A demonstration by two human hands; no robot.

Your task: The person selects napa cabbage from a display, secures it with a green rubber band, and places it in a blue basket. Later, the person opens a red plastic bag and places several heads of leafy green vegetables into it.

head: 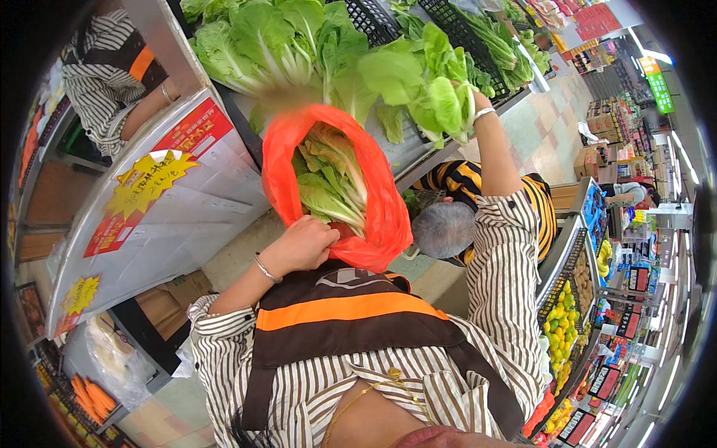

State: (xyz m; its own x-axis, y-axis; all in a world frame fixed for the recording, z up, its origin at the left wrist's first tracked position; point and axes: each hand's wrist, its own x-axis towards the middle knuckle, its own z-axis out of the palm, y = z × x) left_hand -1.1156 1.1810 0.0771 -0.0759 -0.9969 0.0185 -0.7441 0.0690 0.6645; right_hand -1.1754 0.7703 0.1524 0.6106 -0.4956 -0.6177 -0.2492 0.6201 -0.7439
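Note:
My left hand (pixel 302 243) grips the near rim of a red plastic bag (pixel 386 221), its mouth wide and facing up. Inside the bag lie leafy greens (pixel 336 187) with pale stems, some leaves yellowish. On the far right, my right hand (pixel 480 102) holds a bunch of green leafy lettuce (pixel 442 101) over the display shelf's edge; leaves hide most of the fingers. Behind the bag, a pile of leafy greens (pixel 274 42) lies on the metal display shelf (pixel 411 148). A blurred patch covers part of the bag's far rim.
A person in a striped top (pixel 445 229) bends close by, below my right arm. A white panel (pixel 185 196) with price signs stands at left. Black plastic crates (pixel 448 25) hold more greens. Carrots (pixel 92 399) lie at lower left, and yellow-green fruit (pixel 560 330) fills a stand at right.

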